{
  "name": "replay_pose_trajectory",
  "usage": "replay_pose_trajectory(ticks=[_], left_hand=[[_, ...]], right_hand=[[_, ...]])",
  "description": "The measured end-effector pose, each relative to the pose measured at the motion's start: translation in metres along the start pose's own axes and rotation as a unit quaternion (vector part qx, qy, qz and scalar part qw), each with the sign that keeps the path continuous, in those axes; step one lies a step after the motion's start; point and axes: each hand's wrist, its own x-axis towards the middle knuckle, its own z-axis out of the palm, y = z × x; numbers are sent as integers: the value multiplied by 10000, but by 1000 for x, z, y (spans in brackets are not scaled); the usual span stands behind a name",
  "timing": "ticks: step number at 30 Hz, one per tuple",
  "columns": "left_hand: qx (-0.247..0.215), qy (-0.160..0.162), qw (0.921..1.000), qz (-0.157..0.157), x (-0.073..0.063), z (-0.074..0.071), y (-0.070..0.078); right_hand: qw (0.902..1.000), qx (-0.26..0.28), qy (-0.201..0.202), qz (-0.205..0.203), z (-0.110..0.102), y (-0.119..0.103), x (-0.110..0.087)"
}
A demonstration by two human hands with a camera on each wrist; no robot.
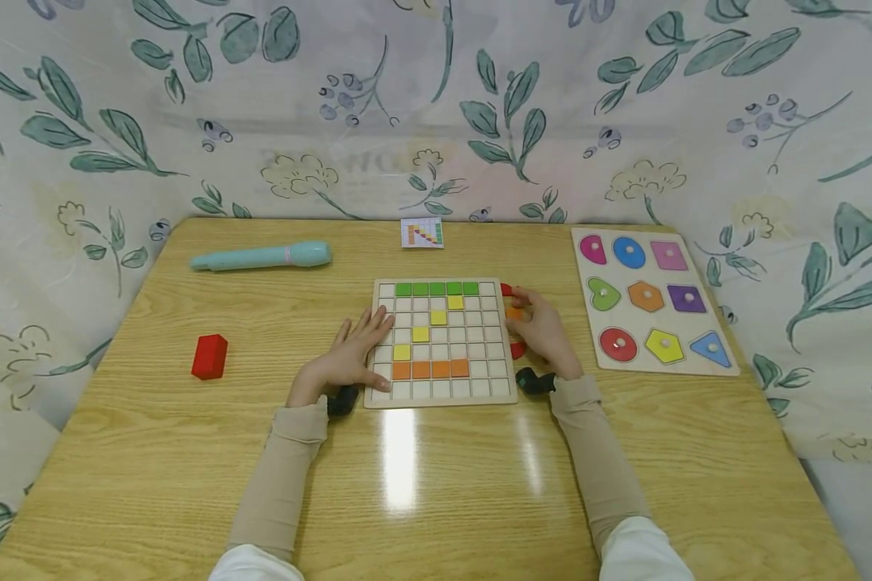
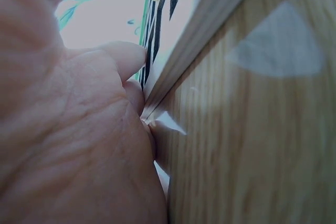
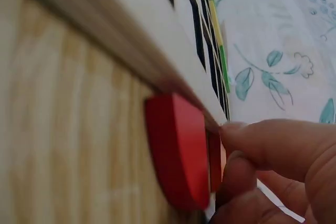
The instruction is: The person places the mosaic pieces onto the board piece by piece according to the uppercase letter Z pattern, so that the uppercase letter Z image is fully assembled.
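A square wooden grid board [image 1: 442,401] lies on the table, with rows of green and orange squares and a diagonal of yellow squares on its white cells. My left hand [image 1: 345,359] rests with spread fingers over the board's left side, its thumb near the lower left corner. At the right edge, my right hand [image 1: 548,331] has bent fingers close to the rim. An orange piece [image 1: 514,313] shows beside its fingertips, and I cannot tell whether they pinch it. A red block [image 3: 178,150] with a curved side stands against the board's edge in the right wrist view.
Right of the board lies a shape puzzle [image 1: 657,323] with coloured knobbed pieces. A small pattern card [image 1: 422,233] is at the back. A turquoise mallet-like stick [image 1: 262,257] and a red block [image 1: 209,357] lie to the left. A patterned cloth [image 1: 436,105] hangs behind the table.
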Motion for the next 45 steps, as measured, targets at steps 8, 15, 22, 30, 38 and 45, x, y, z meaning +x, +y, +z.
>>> replay_pose_trajectory(ticks=[8, 15, 22, 30, 38, 45], left_hand=[[30, -17, 10000, 4, 1, 0, 0], [5, -27, 10000, 10, 0, 0, 0], [-12, -45, 10000, 16, 1, 0, 0], [-4, -59, 10000, 8, 1, 0, -1], [-28, -28, 10000, -1, 0, 0, -1], [-34, 2, 10000, -6, -1, -1, 0]], right_hand=[[9986, -532, -7, -66, -4, -1, -1], [9973, -708, -33, -181, -6, 0, -2], [9978, -640, -189, -13, -9, -3, -4], [9890, -180, -1466, 63, -7, -18, -8], [9722, 90, -2340, 33, -1, -27, -13], [9667, -310, -2530, -245, 4, -29, -15]])
